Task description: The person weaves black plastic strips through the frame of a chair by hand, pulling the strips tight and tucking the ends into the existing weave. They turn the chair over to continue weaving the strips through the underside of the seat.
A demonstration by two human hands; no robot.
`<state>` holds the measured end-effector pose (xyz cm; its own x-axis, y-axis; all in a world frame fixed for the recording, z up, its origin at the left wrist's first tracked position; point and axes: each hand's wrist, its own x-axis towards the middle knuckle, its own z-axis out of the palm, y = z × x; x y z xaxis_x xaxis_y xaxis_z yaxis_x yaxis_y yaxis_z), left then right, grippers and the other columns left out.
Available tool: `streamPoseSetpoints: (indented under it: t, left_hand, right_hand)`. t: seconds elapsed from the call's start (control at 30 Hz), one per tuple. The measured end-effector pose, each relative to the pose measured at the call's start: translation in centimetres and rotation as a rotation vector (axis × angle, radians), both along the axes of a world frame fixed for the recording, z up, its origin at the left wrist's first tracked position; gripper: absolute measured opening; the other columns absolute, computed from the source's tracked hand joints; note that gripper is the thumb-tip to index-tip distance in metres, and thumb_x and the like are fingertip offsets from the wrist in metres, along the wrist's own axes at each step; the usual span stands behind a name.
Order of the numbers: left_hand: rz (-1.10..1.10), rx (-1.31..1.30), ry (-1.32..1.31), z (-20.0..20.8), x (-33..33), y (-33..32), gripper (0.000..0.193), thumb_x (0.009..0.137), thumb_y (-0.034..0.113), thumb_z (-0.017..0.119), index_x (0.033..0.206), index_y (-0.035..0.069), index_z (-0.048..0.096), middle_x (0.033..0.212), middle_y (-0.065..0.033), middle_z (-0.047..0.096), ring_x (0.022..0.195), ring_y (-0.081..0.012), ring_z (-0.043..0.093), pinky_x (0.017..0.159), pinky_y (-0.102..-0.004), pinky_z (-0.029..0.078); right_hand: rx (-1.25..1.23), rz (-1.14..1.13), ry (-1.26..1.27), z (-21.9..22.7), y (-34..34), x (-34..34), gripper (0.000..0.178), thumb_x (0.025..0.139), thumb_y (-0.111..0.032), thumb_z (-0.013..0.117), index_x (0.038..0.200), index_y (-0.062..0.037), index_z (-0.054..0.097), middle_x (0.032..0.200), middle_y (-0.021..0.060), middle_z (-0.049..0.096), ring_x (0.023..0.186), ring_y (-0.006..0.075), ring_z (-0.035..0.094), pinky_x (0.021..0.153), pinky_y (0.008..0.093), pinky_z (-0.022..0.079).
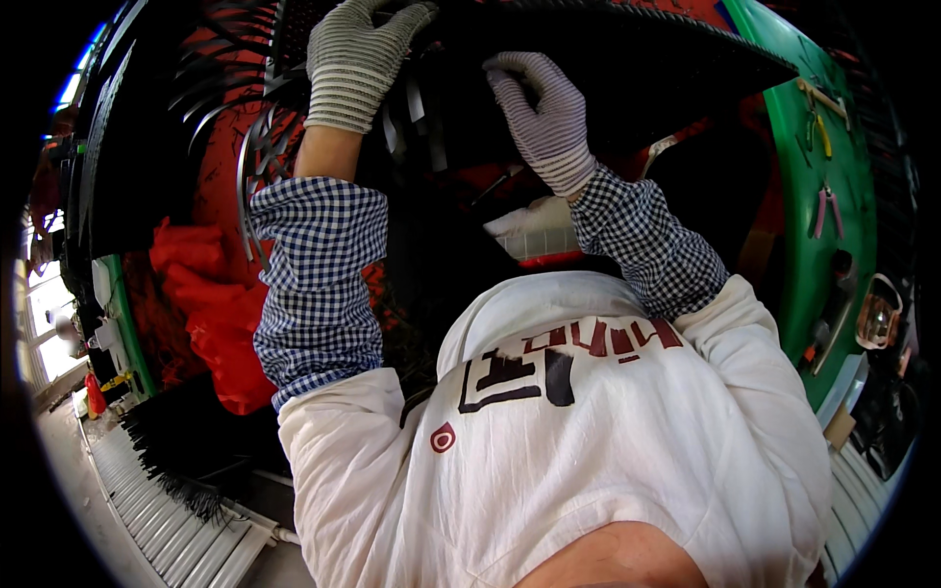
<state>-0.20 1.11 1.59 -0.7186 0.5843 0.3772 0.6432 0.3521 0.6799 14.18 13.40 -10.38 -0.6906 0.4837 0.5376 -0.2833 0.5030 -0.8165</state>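
Observation:
Both my hands wear striped knit gloves and work at a dark woven piece (627, 73) of black strips with a braided-looking rim. My left hand (358, 69) is at its left part, near the top of the view, fingers bent to the right and closed; their tips are lost against the dark material. Loose flat black strips (416, 103) hang just below that hand, and more strips (230, 49) fan out to its left. My right hand (544, 118) is curled in a pinch beside the woven piece's lower side; whatever lies between its fingertips is too dark to make out.
A green work surface (853, 186) on the right carries pink-handled pliers (828, 211), yellow-handled pliers (821, 137) and other tools. Red cloth or plastic (221, 314) hangs at my left. Metal rollers (176, 510) run along the lower left, with black bristle-like strips (186, 470) beside them.

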Motion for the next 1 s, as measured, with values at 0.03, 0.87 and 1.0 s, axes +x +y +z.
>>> streamPoseSetpoints:
  t: [0.03, 0.87, 1.0]
  left_hand:
    - [0.022, -0.04, 0.002, 0.0, 0.0, -0.1, 0.014, 0.089, 0.01, 0.076, 0.095, -0.002, 0.069, 0.078, -0.0072, 0.065, 0.069, -0.0141, 0.06, 0.067, -0.0315, 0.05]
    - [-0.02, -0.132, -0.131, 0.8, -1.1, 0.0, 0.018, 0.091, 0.016, 0.075, 0.095, -0.001, 0.072, 0.086, -0.0113, 0.074, 0.077, -0.0175, 0.07, 0.073, -0.0337, 0.056]
    - [-0.019, -0.174, -0.121, 0.7, -1.3, 0.0, 0.018, 0.091, 0.015, 0.075, 0.095, -0.002, 0.071, 0.084, -0.0102, 0.073, 0.077, -0.0159, 0.069, 0.073, -0.0322, 0.055]
  right_hand:
    - [0.038, 0.001, 0.042, 0.3, 0.1, -0.2, 0.016, 0.098, -0.008, 0.069, 0.114, -0.0069, 0.071, 0.103, 0.0064, 0.073, 0.085, 0.0148, 0.072, 0.075, 0.026, 0.061]
    - [-0.194, 0.2, -0.131, 2.8, 1.0, -1.2, 0.025, 0.102, -0.019, 0.065, 0.125, -0.0122, 0.073, 0.092, 0.0035, 0.075, 0.075, 0.0093, 0.068, 0.068, 0.0227, 0.06]
    - [-0.026, 0.14, 0.024, 2.4, 0.3, -1.7, 0.024, 0.099, -0.017, 0.069, 0.123, -0.0115, 0.073, 0.099, 0.005, 0.075, 0.081, 0.0133, 0.07, 0.076, 0.0252, 0.061]
